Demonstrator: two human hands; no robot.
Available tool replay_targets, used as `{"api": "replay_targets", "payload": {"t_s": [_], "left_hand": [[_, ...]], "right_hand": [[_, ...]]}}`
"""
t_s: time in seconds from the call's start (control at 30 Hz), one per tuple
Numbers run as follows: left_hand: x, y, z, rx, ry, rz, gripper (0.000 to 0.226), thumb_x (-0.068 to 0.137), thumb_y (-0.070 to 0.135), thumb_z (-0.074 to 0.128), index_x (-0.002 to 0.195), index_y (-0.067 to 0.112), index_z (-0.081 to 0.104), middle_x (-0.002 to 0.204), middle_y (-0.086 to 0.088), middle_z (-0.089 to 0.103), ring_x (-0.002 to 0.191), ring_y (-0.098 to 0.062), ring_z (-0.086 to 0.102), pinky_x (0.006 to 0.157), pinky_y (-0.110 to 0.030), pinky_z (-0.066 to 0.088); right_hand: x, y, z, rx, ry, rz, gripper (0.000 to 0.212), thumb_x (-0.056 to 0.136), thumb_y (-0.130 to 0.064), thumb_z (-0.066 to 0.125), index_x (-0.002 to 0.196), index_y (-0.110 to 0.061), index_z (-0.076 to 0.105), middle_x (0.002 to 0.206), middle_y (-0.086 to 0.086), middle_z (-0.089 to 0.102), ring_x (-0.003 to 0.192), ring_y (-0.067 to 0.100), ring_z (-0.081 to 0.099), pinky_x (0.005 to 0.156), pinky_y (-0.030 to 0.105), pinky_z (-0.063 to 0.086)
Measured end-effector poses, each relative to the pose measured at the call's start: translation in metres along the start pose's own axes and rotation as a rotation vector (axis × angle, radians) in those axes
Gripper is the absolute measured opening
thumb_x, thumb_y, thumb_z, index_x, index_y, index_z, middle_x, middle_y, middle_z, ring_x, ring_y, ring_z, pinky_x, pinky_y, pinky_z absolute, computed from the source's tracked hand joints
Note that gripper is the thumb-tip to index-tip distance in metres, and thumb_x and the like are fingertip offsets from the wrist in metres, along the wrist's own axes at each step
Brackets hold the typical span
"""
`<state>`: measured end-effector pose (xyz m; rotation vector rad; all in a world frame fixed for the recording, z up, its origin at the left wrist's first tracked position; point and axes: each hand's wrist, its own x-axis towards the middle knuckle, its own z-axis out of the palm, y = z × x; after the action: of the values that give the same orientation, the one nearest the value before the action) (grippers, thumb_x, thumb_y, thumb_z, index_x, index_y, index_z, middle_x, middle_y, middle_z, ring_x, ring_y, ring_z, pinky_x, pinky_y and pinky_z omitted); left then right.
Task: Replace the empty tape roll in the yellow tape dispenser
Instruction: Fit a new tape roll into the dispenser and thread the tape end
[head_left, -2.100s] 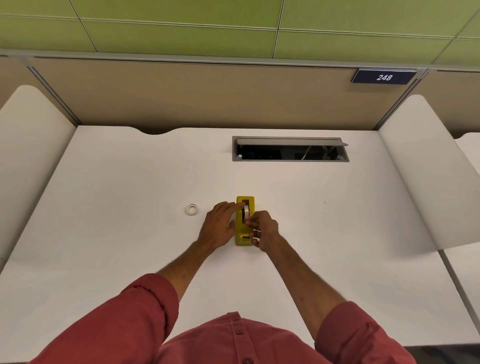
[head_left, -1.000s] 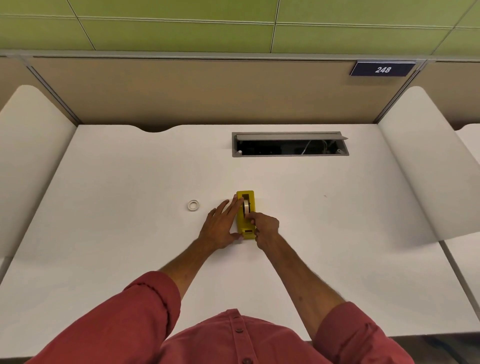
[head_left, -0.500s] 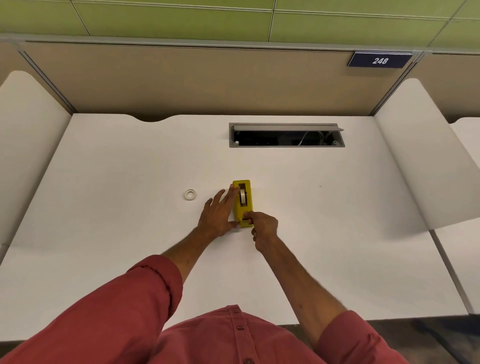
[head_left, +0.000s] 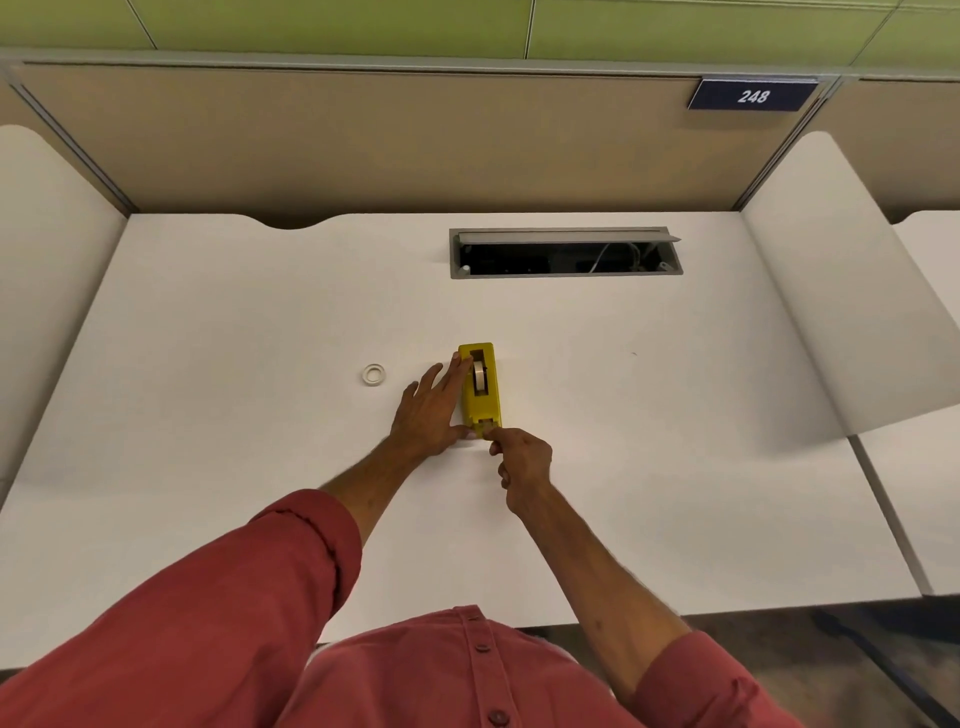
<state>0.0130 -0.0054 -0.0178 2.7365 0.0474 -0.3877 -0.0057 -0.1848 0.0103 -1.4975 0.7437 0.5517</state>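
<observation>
The yellow tape dispenser (head_left: 483, 395) lies on the white desk (head_left: 208, 415), its long axis pointing away from me. A tape roll (head_left: 479, 375) sits in its slot. My left hand (head_left: 431, 410) rests flat against the dispenser's left side, fingers spread, thumb at the near end. My right hand (head_left: 522, 460) is at the near cutter end, thumb and forefinger pinched together there; I cannot make out a tape end between them. A small white ring, the empty tape core (head_left: 374, 374), lies on the desk to the left of my left hand.
An open cable hatch (head_left: 566, 257) is set in the desk behind the dispenser. White side dividers (head_left: 852, 291) stand at both desk edges. A beige partition with a plate reading 248 (head_left: 752, 95) closes the back.
My right hand has slid from beside the roll down to the dispenser's near cutter end. The left hand has opened flat along the left side. My view has shifted.
</observation>
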Motion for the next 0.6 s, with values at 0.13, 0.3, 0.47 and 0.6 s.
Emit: {"api": "replay_targets", "payload": {"t_s": [0.13, 0.3, 0.47, 0.6], "left_hand": [[0.001, 0.0, 0.001, -0.002, -0.001, -0.003, 0.128, 0.082, 0.066, 0.079, 0.17, 0.027, -0.005, 0.18, 0.002, -0.001, 0.165, -0.033, 0.01, 0.127, -0.06, 0.025], [0.0, 0.003, 0.0, 0.009, -0.014, -0.01, 0.126, 0.084, 0.064, 0.079, 0.17, 0.026, -0.005, 0.18, 0.0, 0.0, 0.165, -0.033, 0.01, 0.128, -0.06, 0.025], [-0.002, 0.007, -0.003, 0.006, -0.013, -0.019, 0.123, 0.085, 0.061, 0.079, 0.17, 0.026, -0.003, 0.18, -0.001, 0.001, 0.164, -0.034, 0.011, 0.127, -0.059, 0.028], [-0.003, 0.008, -0.003, -0.001, -0.017, -0.022, 0.124, 0.085, 0.062, 0.079, 0.17, 0.026, -0.004, 0.18, 0.0, 0.0, 0.165, -0.034, 0.011, 0.127, -0.059, 0.029]], "right_hand": [[-0.001, 0.009, -0.004, 0.003, -0.008, -0.016, 0.009, 0.084, -0.01, 0.077, 0.08, -0.003, 0.079, 0.063, 0.004, 0.064, 0.044, 0.016, 0.034, 0.041, 0.021, 0.025], [0.004, 0.02, -0.004, 0.003, 0.0, -0.017, 0.009, 0.086, -0.012, 0.077, 0.08, -0.006, 0.08, 0.064, 0.004, 0.067, 0.046, 0.017, 0.036, 0.043, 0.024, 0.028], [0.013, 0.028, 0.002, -0.021, 0.023, -0.037, 0.012, 0.088, -0.015, 0.077, 0.078, -0.01, 0.08, 0.061, 0.0, 0.07, 0.055, 0.018, 0.042, 0.051, 0.027, 0.033], [0.018, 0.027, 0.007, -0.077, 0.039, -0.073, 0.017, 0.09, -0.017, 0.076, 0.073, -0.016, 0.078, 0.062, 0.0, 0.072, 0.056, 0.016, 0.047, 0.056, 0.028, 0.036]]}}
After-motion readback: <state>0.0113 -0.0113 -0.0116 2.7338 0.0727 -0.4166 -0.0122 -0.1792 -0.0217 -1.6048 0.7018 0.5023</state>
